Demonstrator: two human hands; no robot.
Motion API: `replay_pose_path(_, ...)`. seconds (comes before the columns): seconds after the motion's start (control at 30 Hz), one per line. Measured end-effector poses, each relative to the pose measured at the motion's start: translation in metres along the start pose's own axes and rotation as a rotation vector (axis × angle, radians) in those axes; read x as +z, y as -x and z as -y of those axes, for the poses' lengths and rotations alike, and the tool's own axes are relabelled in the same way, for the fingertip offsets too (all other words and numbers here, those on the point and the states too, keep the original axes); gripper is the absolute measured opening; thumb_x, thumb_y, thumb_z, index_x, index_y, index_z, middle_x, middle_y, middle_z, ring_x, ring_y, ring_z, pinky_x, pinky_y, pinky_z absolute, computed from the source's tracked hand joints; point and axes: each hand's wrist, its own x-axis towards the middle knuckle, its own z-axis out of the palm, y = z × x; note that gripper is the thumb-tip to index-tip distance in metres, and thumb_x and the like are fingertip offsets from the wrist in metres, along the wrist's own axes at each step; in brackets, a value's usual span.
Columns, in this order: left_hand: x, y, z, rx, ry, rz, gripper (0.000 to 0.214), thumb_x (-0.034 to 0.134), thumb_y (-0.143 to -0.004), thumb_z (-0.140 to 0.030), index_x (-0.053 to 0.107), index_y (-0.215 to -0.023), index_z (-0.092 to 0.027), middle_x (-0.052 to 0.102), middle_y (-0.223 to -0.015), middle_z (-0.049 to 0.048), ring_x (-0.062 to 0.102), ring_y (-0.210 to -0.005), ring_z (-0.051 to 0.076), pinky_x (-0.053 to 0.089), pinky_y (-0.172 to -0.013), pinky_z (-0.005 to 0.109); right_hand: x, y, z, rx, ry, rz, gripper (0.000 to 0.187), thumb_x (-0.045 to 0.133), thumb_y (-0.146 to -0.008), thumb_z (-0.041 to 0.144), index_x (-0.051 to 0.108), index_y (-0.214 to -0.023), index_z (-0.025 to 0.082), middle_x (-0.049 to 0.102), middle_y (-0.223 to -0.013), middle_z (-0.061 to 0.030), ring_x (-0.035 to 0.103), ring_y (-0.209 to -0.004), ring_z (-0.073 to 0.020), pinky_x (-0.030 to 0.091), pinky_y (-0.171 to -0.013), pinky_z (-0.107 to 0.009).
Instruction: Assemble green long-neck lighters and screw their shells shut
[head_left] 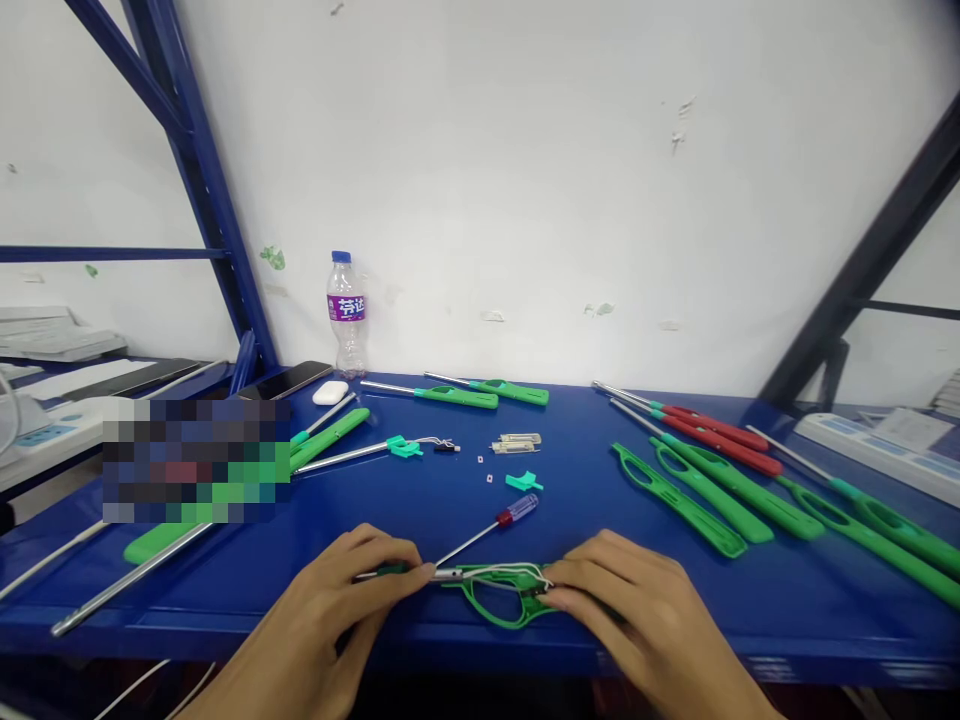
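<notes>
My left hand pinches the metal tube end of a green lighter shell that lies near the front edge of the blue table. My right hand presses its fingertips on the shell's handle end, where white wires and a small dark part sit. Just behind the shell lies a small screwdriver with a red and clear handle, untouched.
Green lighters and red ones lie at the right. More green lighters, a partly built one and small loose parts lie behind. A water bottle, phone and earbud case stand at back left.
</notes>
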Motion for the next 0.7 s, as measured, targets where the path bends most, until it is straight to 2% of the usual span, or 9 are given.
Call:
replay_pose_path(0.13, 0.0, 0.001, -0.001, 0.039, -0.019, 0.011, 0.048, 0.045, -0.107, -0.01, 0.071, -0.137, -0.037, 0.074, -0.119, 0.0039, 0.071, -0.105, 0.018, 0.061, -0.085, 0.025, -0.001, 0.001, 0.0, 0.037, -0.024, 0.011, 0.012, 0.06, -0.113, 0.024, 0.072, -0.113, 0.028, 0.077, -0.103, 0.002, 0.069, -0.086, -0.0178, 0.05, -0.077, -0.032)
replay_pose_path(0.27, 0.003, 0.003, -0.001, 0.057, -0.124, -0.001, 0.042, 0.048, -0.107, -0.012, 0.068, -0.136, -0.034, 0.071, -0.123, 0.0026, 0.07, -0.11, 0.016, 0.06, -0.091, 0.024, 0.0, 0.001, -0.001, 0.029, -0.034, 0.009, 0.013, 0.06, -0.113, 0.024, 0.071, -0.115, 0.028, 0.078, -0.105, 0.0024, 0.071, -0.087, -0.0176, 0.05, -0.081, -0.032)
replay_pose_path(0.37, 0.007, 0.0, -0.006, 0.082, -0.261, -0.072, 0.029, 0.056, -0.105, -0.02, 0.067, -0.131, -0.029, 0.07, -0.126, 0.0047, 0.068, -0.117, 0.022, 0.061, -0.095, 0.031, 0.0, -0.001, -0.001, 0.008, -0.021, -0.038, 0.013, 0.058, -0.114, 0.026, 0.071, -0.115, 0.027, 0.079, -0.105, 0.0032, 0.072, -0.086, -0.0163, 0.05, -0.083, -0.031)
replay_pose_path(0.43, 0.01, -0.007, -0.013, 0.092, -0.3, -0.104, 0.023, 0.058, -0.105, -0.022, 0.067, -0.126, -0.028, 0.069, -0.127, 0.0058, 0.066, -0.118, 0.025, 0.06, -0.097, 0.036, 0.0, -0.002, 0.001, -0.007, -0.007, -0.058, 0.014, 0.057, -0.115, 0.026, 0.07, -0.114, 0.026, 0.08, -0.104, 0.0029, 0.073, -0.084, -0.0161, 0.05, -0.082, -0.031)
replay_pose_path(0.6, 0.026, -0.038, -0.028, 0.166, -0.184, 0.046, 0.024, 0.052, -0.105, -0.011, 0.066, -0.113, -0.028, 0.067, -0.123, 0.0046, 0.064, -0.108, 0.022, 0.056, -0.095, 0.038, 0.0, -0.003, 0.003, 0.003, 0.003, -0.048, 0.016, 0.054, -0.116, 0.027, 0.069, -0.11, 0.024, 0.08, -0.1, 0.0006, 0.071, -0.079, -0.0172, 0.049, -0.076, -0.031)
replay_pose_path(0.7, 0.037, -0.05, -0.031, 0.268, -0.257, 0.031, 0.027, 0.056, -0.098, -0.003, 0.067, -0.105, -0.027, 0.069, -0.12, 0.004, 0.065, -0.104, 0.025, 0.054, -0.089, 0.041, 0.0, -0.002, 0.003, 0.032, -0.002, -0.036, 0.018, 0.052, -0.116, 0.03, 0.067, -0.108, 0.024, 0.078, -0.098, 0.0003, 0.069, -0.079, -0.0172, 0.047, -0.075, -0.031)
